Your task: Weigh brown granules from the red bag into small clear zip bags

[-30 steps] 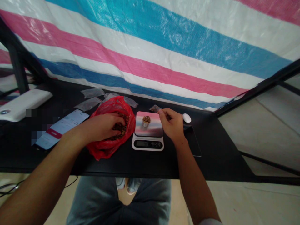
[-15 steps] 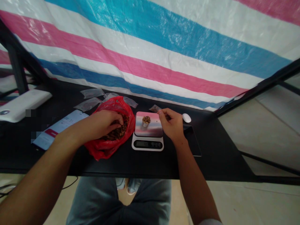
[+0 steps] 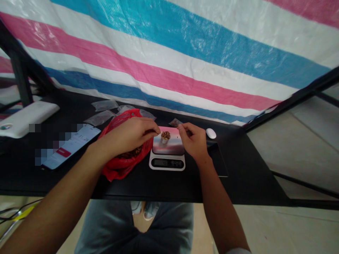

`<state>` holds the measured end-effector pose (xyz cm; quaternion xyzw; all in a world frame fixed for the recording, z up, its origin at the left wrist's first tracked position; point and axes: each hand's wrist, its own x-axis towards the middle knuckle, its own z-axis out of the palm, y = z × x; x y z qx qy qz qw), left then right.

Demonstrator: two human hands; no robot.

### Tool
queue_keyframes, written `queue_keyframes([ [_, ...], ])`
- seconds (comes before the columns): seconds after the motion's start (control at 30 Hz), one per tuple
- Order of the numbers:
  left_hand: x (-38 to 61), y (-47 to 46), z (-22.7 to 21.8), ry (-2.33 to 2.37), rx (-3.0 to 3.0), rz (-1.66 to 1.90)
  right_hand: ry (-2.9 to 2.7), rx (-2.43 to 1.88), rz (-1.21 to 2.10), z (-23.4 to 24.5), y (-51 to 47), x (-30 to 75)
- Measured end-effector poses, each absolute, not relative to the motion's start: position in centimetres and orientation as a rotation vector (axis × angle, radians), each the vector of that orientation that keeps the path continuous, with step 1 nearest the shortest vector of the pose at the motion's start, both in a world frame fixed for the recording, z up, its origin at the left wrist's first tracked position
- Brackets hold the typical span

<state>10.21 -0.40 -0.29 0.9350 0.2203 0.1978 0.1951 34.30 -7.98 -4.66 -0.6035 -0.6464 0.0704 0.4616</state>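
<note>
A small white kitchen scale [image 3: 167, 162] with a shiny top plate stands on the black table [image 3: 164, 187]. On the plate sits a small cup [image 3: 165, 136] heaped with brown bits. My left hand [image 3: 132, 134] is pinched, fingertips just left of the cup, above the red plastic bag [image 3: 119, 165] of brown pieces. My right hand [image 3: 194, 139] rests at the scale's right edge with its fingers curled; what they hold is hidden.
A phone [image 3: 71, 145] lies left of the bag, and a white box [image 3: 26, 118] sits farther left. Several small clear bags [image 3: 104, 104] lie behind the red bag. A white mouse [image 3: 211, 133] and dark pad [image 3: 217, 158] are right of the scale. A striped tarp [image 3: 185, 53] hangs behind.
My left hand has come out of the red bag and moved right, up to the cup on the scale. My right hand has stayed in place.
</note>
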Motion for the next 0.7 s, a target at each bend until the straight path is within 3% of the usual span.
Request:
queue_keyframes([
  [0.7, 13.1, 0.5, -1.7, 0.475, 2.612, 0.644, -1.623, -1.515, 0.146, -4.3, -8.1, 34.3],
])
